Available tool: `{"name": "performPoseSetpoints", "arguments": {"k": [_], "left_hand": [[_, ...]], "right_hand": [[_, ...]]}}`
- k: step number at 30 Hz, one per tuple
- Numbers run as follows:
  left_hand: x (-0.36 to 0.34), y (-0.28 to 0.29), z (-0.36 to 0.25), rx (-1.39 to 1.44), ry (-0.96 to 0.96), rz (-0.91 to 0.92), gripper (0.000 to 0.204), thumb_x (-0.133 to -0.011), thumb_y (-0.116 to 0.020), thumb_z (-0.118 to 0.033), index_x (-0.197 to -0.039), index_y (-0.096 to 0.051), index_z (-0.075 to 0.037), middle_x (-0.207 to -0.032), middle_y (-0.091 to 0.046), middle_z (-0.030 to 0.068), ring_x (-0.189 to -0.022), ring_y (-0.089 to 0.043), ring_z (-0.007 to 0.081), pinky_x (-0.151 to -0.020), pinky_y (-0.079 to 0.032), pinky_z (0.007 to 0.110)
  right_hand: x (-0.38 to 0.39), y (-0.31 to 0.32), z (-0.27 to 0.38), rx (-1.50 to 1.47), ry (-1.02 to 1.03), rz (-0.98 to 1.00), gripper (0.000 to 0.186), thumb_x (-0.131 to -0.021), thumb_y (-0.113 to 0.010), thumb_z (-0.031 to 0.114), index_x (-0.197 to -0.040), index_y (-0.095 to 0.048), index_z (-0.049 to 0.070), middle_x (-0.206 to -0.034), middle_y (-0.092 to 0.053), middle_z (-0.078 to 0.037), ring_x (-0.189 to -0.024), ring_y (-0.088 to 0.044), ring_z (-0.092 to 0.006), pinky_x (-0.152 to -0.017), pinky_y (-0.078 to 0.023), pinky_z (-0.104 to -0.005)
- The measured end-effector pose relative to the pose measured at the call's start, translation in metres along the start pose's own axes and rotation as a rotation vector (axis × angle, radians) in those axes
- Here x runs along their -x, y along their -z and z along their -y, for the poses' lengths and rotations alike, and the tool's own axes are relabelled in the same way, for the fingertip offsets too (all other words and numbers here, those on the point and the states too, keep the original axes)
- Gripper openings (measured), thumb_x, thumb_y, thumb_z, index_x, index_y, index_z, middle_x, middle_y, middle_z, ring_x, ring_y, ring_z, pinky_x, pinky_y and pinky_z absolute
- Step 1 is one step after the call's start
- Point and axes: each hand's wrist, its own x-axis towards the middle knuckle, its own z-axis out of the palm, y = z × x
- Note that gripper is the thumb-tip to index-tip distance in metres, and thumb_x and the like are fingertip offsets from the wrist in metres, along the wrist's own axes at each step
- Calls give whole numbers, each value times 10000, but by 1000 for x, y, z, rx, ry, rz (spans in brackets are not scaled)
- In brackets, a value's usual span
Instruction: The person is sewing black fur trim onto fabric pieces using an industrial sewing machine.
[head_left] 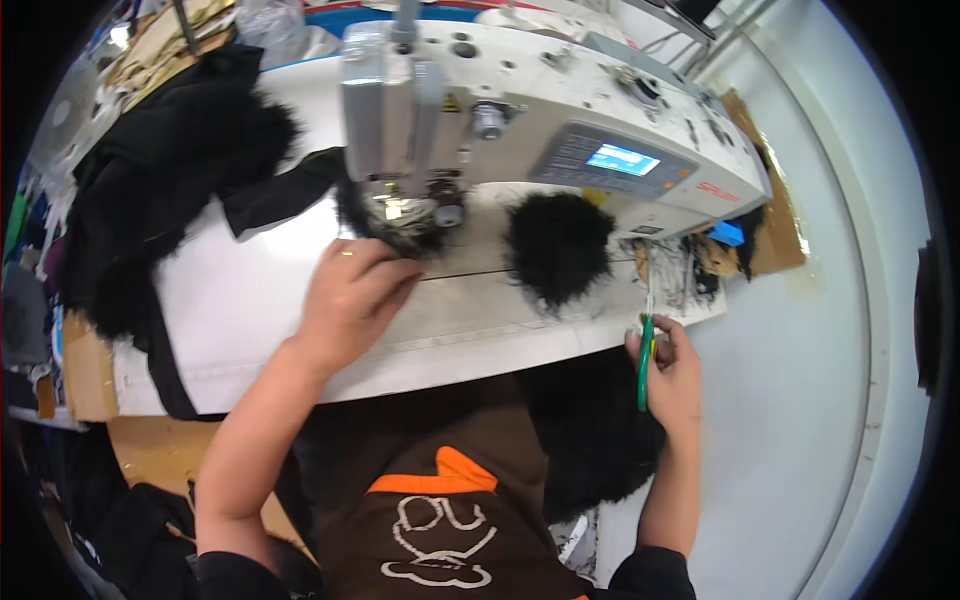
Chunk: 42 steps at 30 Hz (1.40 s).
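- Held low over the white desk (pixel 260 320), just below the needle area of the sewing machine (pixel 560 90): left hand (pixel 350 305), with fingers bent, close together and narrow in spread.
- Right beside the left fingertips, under the machine's head: black furry strip (pixel 412 243); cannot tell whether pinched or only touched.
- Gripped in the right hand (pixel 678 375), near the desk's right end: green-handled scissors (pixel 644 375), with handles against curled fingers and thumb, and blades pointing away from the body toward a heap of thread scraps (pixel 675 272).
- Lying between both hands, apart from each, on the desk below the lit control panel (pixel 620 160): round black fur piece (pixel 560 248).
- Spread over the desk's left side, well apart from the right hand: black fur-edged cloth (pixel 165 175).
- Below the desk's front edge, near the right forearm: more black fur (pixel 590 425).
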Motion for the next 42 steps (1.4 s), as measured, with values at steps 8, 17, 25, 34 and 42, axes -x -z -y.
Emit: {"name": "performPoseSetpoints", "arguments": {"k": [8, 17, 25, 34, 42], "left_hand": [[-8, 6, 15, -124, 125, 16, 180, -820, -801, -71, -992, -749, -89, -914, -664, 23, -791, -617, 229, -739, -442, 368], [-18, 1, 42, -209, -100, 107, 133, -834, -686, -120, -967, -695, -118, -962, -660, -7, -852, -635, 186, -784, -449, 349], [-13, 8, 61, -303, 86, 124, 72, -838, -678, -125, -909, -673, -114, -837, -677, 6, -868, -660, 202, -810, -456, 357], [-14, 3, 67, -138, 171, 167, 78, -845, -710, -90, -906, -662, -91, -881, -625, 33, -885, -657, 226, -810, -470, 373], [-16, -1, 63, -20, 238, 159, 101, -768, -672, 4, -857, -659, -41, -921, -612, 83, -873, -647, 246, -813, -474, 376]], "right_hand": [[-101, -6, -63, 392, 27, -294, 528, -956, -727, 395, -1283, -681, -17, -834, -742, -181, -745, -708, -280, -716, -535, -403], [-88, -1, -3, 474, 143, -296, 369, -1028, -660, 275, -1258, -709, -10, -1074, -753, -223, -1001, -739, -324, -838, -559, -414], [-60, -135, 144, 303, 1105, 384, 372, -969, -625, 27, -1340, -652, 51, -1374, -657, -162, -1283, -595, -365, -1140, -398, -455], [-87, -177, 148, 181, 896, 365, 243, -1048, -613, 127, -1265, -699, 58, -1207, -704, -129, -1174, -631, -301, -1047, -457, -398], [-85, -201, 155, -130, 504, 283, 155, -943, -771, 27, -1066, -761, -68, -850, -692, 35, -750, -573, -33, -735, -465, -195]]}}
